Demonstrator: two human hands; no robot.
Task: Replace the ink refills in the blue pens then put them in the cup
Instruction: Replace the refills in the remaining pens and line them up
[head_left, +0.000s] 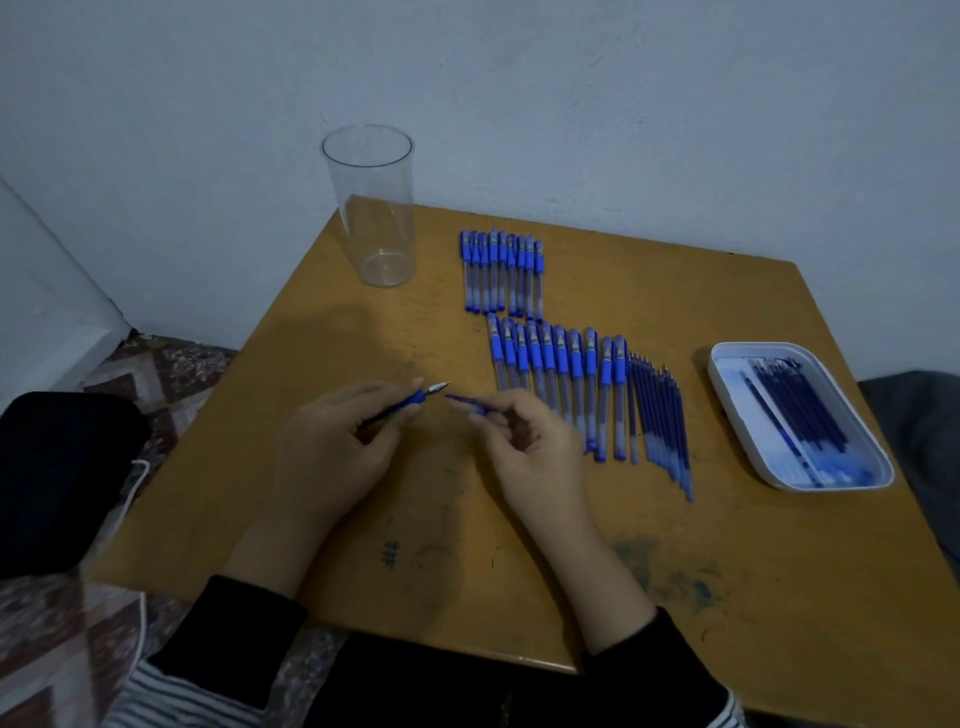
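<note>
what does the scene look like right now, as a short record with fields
left hand: grips a pen, tip bare
right hand: pinches a blue piece, near that tip
cup: upright, empty, far left of the table
pen rows: two, lying on the table
refills: a row beside the near pens; more in the tray
</note>
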